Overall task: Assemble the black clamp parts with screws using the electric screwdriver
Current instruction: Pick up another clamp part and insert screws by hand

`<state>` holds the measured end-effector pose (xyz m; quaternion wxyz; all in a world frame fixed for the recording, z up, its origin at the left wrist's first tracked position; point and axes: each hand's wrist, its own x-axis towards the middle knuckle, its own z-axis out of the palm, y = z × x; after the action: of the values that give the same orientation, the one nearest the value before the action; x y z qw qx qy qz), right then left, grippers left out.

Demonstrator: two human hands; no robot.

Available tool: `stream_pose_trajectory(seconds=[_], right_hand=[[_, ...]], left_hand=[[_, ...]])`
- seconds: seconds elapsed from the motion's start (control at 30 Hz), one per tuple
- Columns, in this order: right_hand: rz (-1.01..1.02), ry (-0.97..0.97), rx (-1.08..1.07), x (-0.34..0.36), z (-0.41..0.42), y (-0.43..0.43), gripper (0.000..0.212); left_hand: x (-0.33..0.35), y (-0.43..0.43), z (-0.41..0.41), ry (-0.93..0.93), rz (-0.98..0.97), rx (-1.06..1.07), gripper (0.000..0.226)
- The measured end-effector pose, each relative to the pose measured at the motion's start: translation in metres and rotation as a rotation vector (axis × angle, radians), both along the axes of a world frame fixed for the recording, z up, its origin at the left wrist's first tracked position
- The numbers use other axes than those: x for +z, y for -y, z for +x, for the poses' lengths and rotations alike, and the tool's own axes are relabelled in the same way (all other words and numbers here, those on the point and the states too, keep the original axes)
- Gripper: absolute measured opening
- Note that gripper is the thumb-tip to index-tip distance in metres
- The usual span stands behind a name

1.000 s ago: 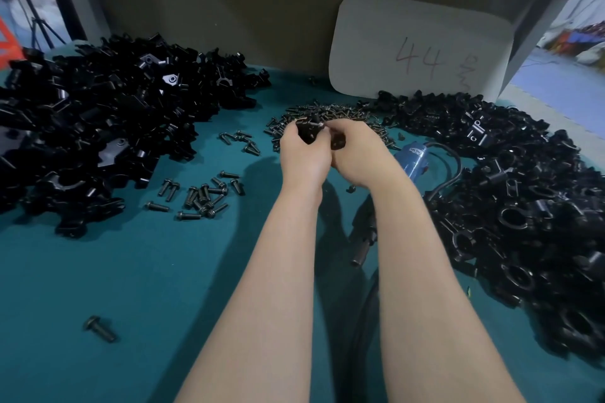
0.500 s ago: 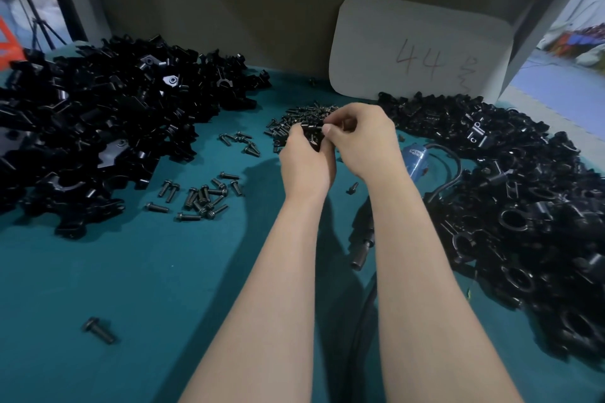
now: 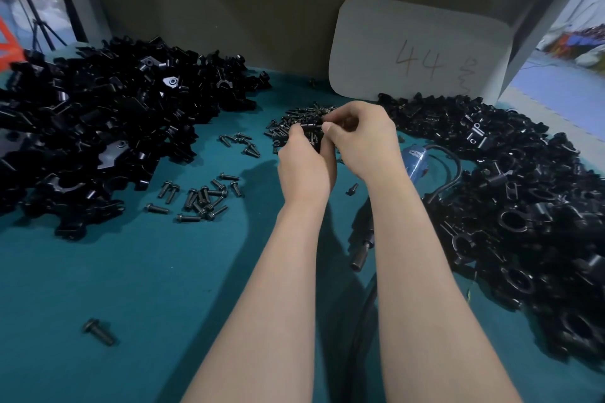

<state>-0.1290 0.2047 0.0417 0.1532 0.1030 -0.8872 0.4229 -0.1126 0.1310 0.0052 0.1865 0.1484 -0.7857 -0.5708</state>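
Both hands meet over the teal felt-like tabletop (image 3: 131, 288). The left hand (image 3: 306, 167) curls round a small glossy black clamp part (image 3: 311, 131), and the right hand (image 3: 363, 141) pinches its right end between thumb and forefinger (whether a screw sits in that pinch cannot be told). Just behind lies a pile of short dark screws (image 3: 296, 119), with more flanged screws (image 3: 199, 196) scattered to the left. Heaps of angular shiny clamp pieces (image 3: 98, 127) and ring-shaped ones (image 3: 523, 206) flank the hands. The blue-bodied electric screwdriver (image 3: 414, 162) lies under the right forearm.
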Motion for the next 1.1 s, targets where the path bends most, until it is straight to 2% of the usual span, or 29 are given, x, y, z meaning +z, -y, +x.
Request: stream_pose_trajectory(seconds=[0.43,0.57,0.83,0.93,1.0,1.1], right_hand=[[-0.019,0.064,-0.071,-0.004,-0.002,0.004,0.005],[0.007,0.0,-0.065,-0.001,0.001,0.006,0.004],[-0.059,0.019,-0.087,-0.006,0.0,0.004,0.01],[-0.088,0.023,-0.041,-0.008,0.002,0.004,0.016],[-0.095,0.017,-0.055,-0.008,0.003,-0.001,0.024],[-0.007,0.039,-0.33,-0.009,-0.004,-0.024,0.034]], left_hand=[[0.001,-0.001,0.003,0.056,-0.14,0.014,0.025],[0.005,0.0,0.001,0.099,-0.183,0.026,0.019],[0.001,-0.001,-0.001,0.089,-0.176,0.0,0.028],[0.0,0.003,-0.005,0.069,0.024,-0.013,0.038],[-0.001,0.004,-0.006,0.096,0.344,-0.05,0.037],[0.0,0.008,-0.005,0.114,0.806,-0.098,0.046]])
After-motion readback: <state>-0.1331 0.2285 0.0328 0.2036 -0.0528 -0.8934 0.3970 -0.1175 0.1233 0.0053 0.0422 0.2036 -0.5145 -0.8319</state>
